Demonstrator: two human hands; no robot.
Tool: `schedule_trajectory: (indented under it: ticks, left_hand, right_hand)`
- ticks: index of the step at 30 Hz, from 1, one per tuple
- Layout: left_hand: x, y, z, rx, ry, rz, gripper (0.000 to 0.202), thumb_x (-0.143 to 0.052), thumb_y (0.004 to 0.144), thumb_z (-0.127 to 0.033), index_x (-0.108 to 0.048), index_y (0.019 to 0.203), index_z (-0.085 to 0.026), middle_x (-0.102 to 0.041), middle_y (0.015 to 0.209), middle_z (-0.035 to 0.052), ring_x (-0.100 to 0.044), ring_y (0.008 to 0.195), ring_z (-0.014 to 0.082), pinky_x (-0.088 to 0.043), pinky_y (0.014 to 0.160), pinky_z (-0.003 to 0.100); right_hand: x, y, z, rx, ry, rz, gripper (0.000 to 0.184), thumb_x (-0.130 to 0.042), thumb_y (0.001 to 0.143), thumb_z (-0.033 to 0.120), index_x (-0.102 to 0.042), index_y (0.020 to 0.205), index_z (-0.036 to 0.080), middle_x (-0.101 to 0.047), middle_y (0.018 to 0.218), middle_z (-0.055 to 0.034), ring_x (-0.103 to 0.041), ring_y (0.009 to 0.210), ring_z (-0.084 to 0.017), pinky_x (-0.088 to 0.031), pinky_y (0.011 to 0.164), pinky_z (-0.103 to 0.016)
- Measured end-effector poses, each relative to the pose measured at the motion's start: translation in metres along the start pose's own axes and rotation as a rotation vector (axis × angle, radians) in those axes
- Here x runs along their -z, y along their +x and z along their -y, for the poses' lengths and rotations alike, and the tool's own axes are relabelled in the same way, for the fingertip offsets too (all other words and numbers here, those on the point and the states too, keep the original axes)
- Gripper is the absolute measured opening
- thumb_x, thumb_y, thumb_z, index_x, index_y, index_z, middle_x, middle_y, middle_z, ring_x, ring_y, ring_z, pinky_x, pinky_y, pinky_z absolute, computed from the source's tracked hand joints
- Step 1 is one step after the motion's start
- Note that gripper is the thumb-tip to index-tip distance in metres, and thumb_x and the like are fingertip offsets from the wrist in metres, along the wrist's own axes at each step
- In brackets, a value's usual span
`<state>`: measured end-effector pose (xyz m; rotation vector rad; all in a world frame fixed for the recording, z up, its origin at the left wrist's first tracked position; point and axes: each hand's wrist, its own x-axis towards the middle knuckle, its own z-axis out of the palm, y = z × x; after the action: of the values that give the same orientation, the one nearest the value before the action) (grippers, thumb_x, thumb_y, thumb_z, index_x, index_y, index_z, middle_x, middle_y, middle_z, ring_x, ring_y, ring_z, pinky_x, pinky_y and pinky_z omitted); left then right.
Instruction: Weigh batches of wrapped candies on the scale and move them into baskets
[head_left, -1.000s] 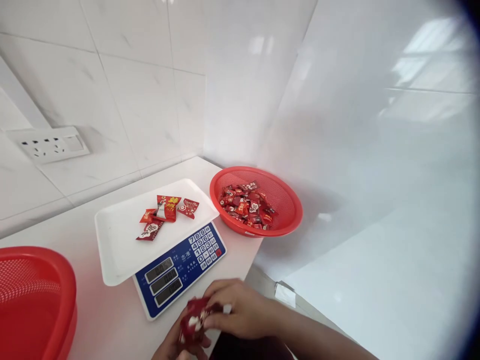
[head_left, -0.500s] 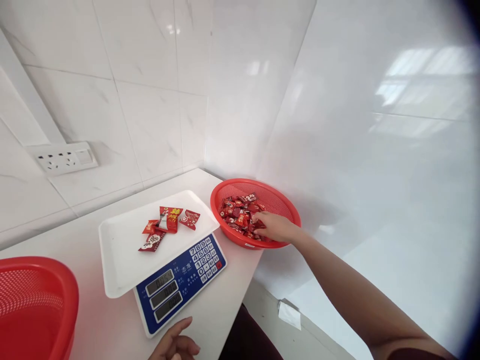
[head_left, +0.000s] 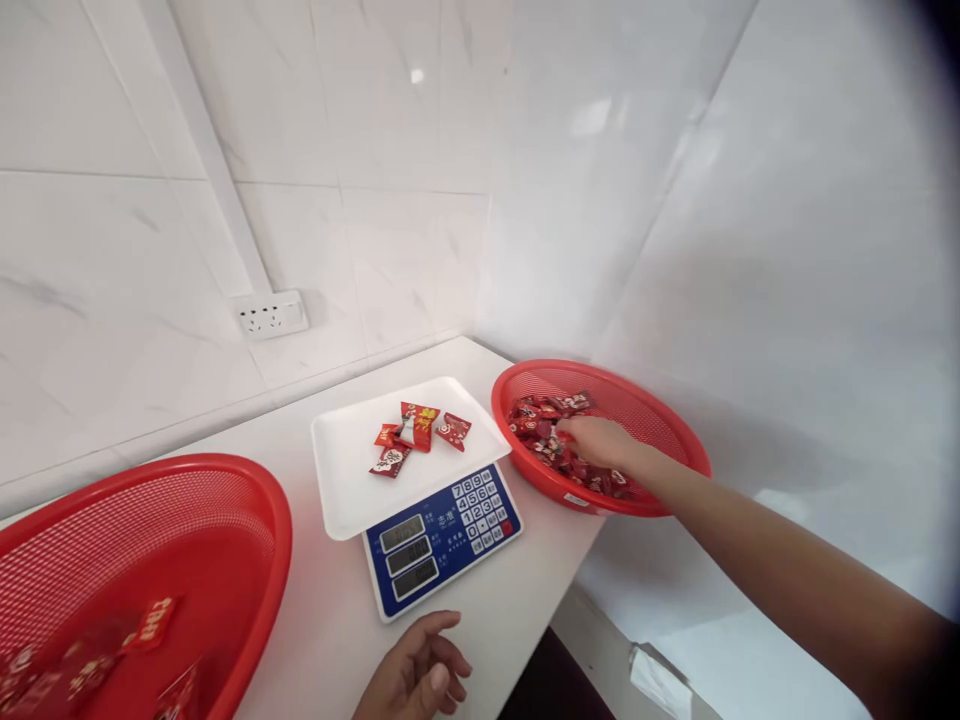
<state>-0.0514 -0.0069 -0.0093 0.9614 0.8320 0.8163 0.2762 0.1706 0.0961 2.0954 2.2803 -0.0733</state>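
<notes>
1. The electronic price scale (head_left: 447, 552) stands mid-worktop (head_left: 322, 620), its blue panel lettered 志准. Its keypad shows digits 0 to 9 and a red key; the figures in its three grey display windows are too faint to read surely.
2. Four foil snack packets (head_left: 420, 428) lie on the scale's white, shallow, round-cornered tray (head_left: 345, 470): one red with yellow print, one small orange-red, one dark red with a white patch bearing dark characters, and one small red patterned piece to the right.
3. The right hand (head_left: 604, 442) reaches into the right basket (head_left: 641, 410), fingers down among its heap of shiny red packets (head_left: 536, 425); whether it pinches one cannot be told.
4. The left hand (head_left: 421, 668) is empty, fingers apart and loosely curled, near the scale's near edge.
5. Both baskets are red perforated plastic with smooth rims; the right one carries a small white label. The left basket (head_left: 225, 545) holds several more packets, partly blurred.
6. The worktop is smooth and white, in a corner below grey-veined wall tiles (head_left: 405, 260) with a white socket plate (head_left: 270, 315); a glossy pale wall rises at right.
</notes>
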Motion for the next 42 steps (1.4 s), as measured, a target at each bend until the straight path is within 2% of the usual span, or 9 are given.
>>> schedule_trajectory:
  ticks: [3,7,14,17,20,24,27,39,42]
  left_hand:
    - [-0.003,-0.001,0.0,0.002,0.007,0.018,0.058,-0.061,0.069,-0.059,-0.055,0.112,-0.021,-0.06,0.086,0.0074,-0.058,0.074,0.0173,-0.043,0.068,0.032]
    - [-0.004,-0.003,-0.001,0.001,0.028,0.017,0.057,-0.061,0.07,-0.058,-0.055,0.113,-0.02,-0.059,0.086,0.0074,-0.058,0.075,0.0177,-0.043,0.069,0.033]
    - [-0.001,-0.004,-0.008,-0.014,0.062,-0.01,0.055,-0.06,0.073,-0.056,-0.054,0.114,-0.02,-0.06,0.089,0.0071,-0.057,0.077,0.0175,-0.043,0.072,0.033]
    - [0.0,-0.005,-0.011,0.003,0.09,0.008,0.055,-0.058,0.074,-0.056,-0.053,0.116,-0.021,-0.06,0.092,0.0079,-0.057,0.081,0.0185,-0.043,0.075,0.034]
    - [-0.002,-0.007,-0.014,0.032,0.106,0.043,0.054,-0.058,0.075,-0.054,-0.052,0.117,-0.021,-0.06,0.094,0.008,-0.057,0.082,0.0182,-0.043,0.077,0.034]
    - [-0.006,-0.009,-0.017,0.078,0.097,0.084,0.05,-0.059,0.077,-0.048,-0.052,0.118,-0.021,-0.058,0.096,0.0073,-0.056,0.086,0.0177,-0.043,0.082,0.035]
    - [-0.006,-0.009,-0.018,0.084,0.117,0.105,0.048,-0.058,0.078,-0.046,-0.051,0.119,-0.022,-0.058,0.098,0.0077,-0.056,0.087,0.0184,-0.042,0.083,0.036]
    - [-0.008,-0.008,-0.019,0.089,0.275,0.098,0.048,-0.059,0.078,-0.044,-0.051,0.12,-0.02,-0.061,0.1,0.0092,-0.057,0.088,0.0189,-0.043,0.081,0.035]
    - [-0.01,-0.011,-0.024,0.063,0.301,0.011,0.045,-0.059,0.078,-0.043,-0.053,0.117,-0.02,-0.061,0.099,0.0089,-0.058,0.09,0.0196,-0.044,0.084,0.035]
  right_hand:
    - [0.022,-0.009,0.023,0.017,0.146,-0.164,0.029,-0.045,0.086,0.022,-0.062,0.11,0.02,-0.066,0.108,-0.0086,-0.061,0.096,-0.026,-0.046,0.077,-0.034]
    - [0.039,-0.019,0.077,0.27,0.47,-0.258,0.028,-0.045,0.087,0.024,-0.062,0.11,0.023,-0.066,0.11,-0.0047,-0.06,0.1,-0.021,-0.047,0.085,-0.034]
    - [0.02,-0.025,0.139,0.491,0.692,-0.371,0.037,-0.045,0.085,0.02,-0.056,0.12,0.024,-0.051,0.131,-0.0053,-0.051,0.116,-0.02,-0.046,0.092,-0.037]
    - [-0.001,-0.05,0.139,0.495,0.781,-0.475,0.027,-0.043,0.089,0.026,-0.061,0.109,0.023,-0.061,0.114,-0.0065,-0.056,0.108,-0.02,-0.048,0.088,-0.035]
    - [-0.036,-0.083,0.131,0.353,0.911,-0.52,0.023,-0.043,0.09,0.032,-0.062,0.098,0.02,-0.066,0.089,-0.0067,-0.062,0.084,-0.018,-0.05,0.075,-0.03]
    - [-0.091,-0.118,0.121,0.129,0.973,-0.333,0.032,-0.036,0.092,0.04,-0.058,0.082,0.02,-0.056,0.058,-0.0002,-0.054,0.053,-0.013,-0.045,0.052,-0.024]
    - [-0.118,-0.128,0.12,0.194,0.822,-0.196,0.037,-0.035,0.092,0.041,-0.054,0.067,0.021,-0.055,0.056,-0.0001,-0.051,0.052,-0.013,-0.041,0.051,-0.024]
    - [-0.138,-0.127,0.128,0.334,0.586,-0.348,0.036,-0.035,0.093,0.031,-0.056,0.066,0.02,-0.059,0.059,-0.0032,-0.054,0.055,-0.014,-0.038,0.055,-0.026]
    - [-0.14,-0.128,0.127,0.345,0.571,-0.351,0.033,-0.037,0.093,0.029,-0.056,0.067,0.02,-0.058,0.06,-0.003,-0.054,0.056,-0.015,-0.038,0.056,-0.026]
